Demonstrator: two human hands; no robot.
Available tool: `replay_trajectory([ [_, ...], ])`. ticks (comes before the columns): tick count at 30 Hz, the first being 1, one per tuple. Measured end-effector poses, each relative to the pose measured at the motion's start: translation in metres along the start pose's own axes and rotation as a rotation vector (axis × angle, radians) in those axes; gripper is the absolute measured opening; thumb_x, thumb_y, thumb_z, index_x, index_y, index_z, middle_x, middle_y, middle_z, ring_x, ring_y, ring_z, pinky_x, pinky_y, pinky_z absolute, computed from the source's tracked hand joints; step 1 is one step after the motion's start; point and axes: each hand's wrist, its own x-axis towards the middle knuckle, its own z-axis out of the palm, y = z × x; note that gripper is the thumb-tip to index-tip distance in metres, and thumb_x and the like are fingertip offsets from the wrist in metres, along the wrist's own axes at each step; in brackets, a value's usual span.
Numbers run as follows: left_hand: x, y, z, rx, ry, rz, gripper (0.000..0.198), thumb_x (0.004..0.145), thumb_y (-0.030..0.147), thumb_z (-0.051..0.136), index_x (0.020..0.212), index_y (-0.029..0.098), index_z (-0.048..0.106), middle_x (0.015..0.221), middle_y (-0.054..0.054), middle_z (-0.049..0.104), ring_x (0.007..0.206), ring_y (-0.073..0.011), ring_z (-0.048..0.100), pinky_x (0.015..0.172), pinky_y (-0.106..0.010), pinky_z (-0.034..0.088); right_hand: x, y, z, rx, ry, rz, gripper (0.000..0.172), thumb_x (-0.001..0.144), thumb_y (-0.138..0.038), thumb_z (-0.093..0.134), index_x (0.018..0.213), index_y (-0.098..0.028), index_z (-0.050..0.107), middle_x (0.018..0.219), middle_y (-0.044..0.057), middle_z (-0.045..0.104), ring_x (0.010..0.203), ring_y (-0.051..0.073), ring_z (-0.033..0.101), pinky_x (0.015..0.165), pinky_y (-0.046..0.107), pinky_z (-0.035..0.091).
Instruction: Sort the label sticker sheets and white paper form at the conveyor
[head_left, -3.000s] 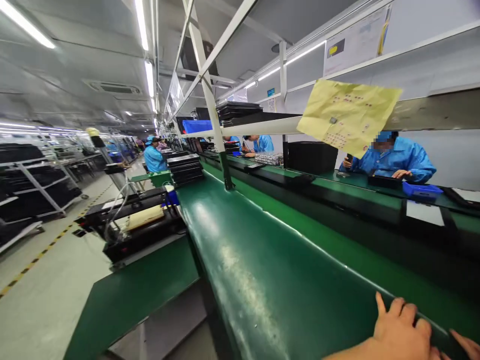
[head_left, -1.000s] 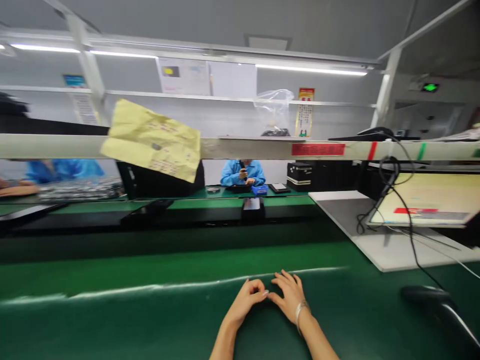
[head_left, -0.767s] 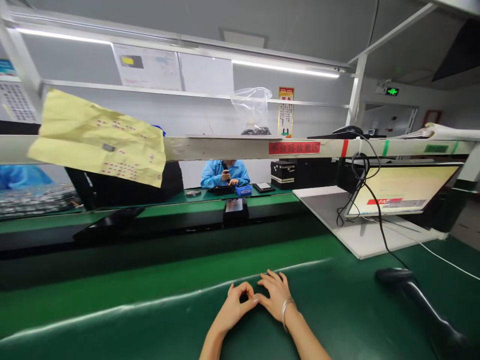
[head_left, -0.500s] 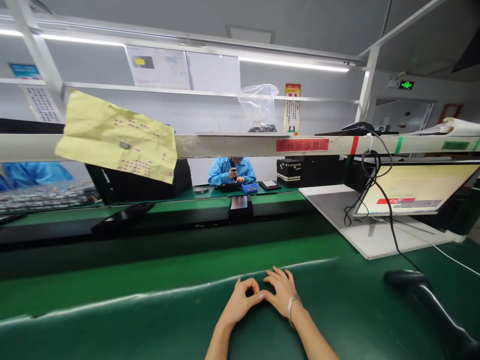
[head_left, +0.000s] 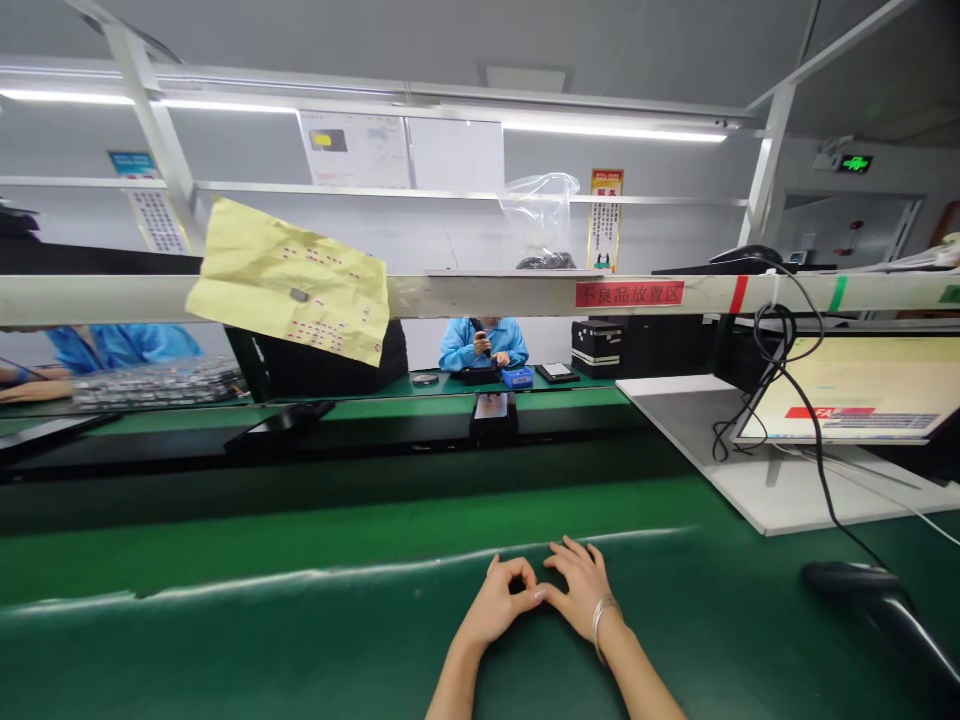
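Observation:
Both my hands rest on the green conveyor belt point(head_left: 300, 640) in the lower middle of the head view. My left hand point(head_left: 499, 605) is loosely curled, thumb and forefinger meeting in a small ring, with nothing in it. My right hand point(head_left: 581, 592), with a thin bracelet on the wrist, lies flat on the belt with its fingers apart. The fingertips of the two hands touch. Neither hand holds anything.
A black handheld scanner point(head_left: 862, 590) lies on the belt at the right, with a tilted monitor point(head_left: 847, 390) on a white board point(head_left: 750, 480) behind it. A yellow paper point(head_left: 292, 280) hangs from the shelf rail point(head_left: 525, 295). A co-worker in blue point(head_left: 484, 343) sits across.
Three seconds ago the view looked left down the line with my right hand at the belt's edge. It now faces across the belt; over the last second my hands have stayed together.

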Motion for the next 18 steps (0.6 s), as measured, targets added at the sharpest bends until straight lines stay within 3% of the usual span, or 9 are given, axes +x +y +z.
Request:
replay_trajectory([
  [10, -0.0011, 0.0016, -0.0002, 0.016, -0.015, -0.003, 0.034, 0.065, 0.047, 0.058, 0.069, 0.016, 0.046, 0.069, 0.004, 0.049, 0.075, -0.0141, 0.048, 0.11, -0.036, -0.002, 0.0021, 0.003, 0.0009, -0.038, -0.029, -0.001, 0.024, 0.089, -0.037, 0.057, 0.11, -0.025, 0.062, 0.134, 0.003, 0.043, 0.132, 0.022, 0.026, 0.11, 0.047, 0.01],
  [18, 0.0012, -0.0018, 0.0006, -0.014, -0.004, 0.021, 0.039, 0.067, 0.053, 0.057, 0.07, 0.016, 0.046, 0.068, 0.004, 0.047, 0.074, -0.0139, 0.047, 0.11, -0.035, -0.001, -0.0006, 0.0, -0.0025, -0.054, -0.023, -0.008, 0.02, 0.09, -0.038, 0.058, 0.106, -0.026, 0.062, 0.134, -0.002, 0.043, 0.132, 0.018, 0.026, 0.11, 0.045, 0.01],
])
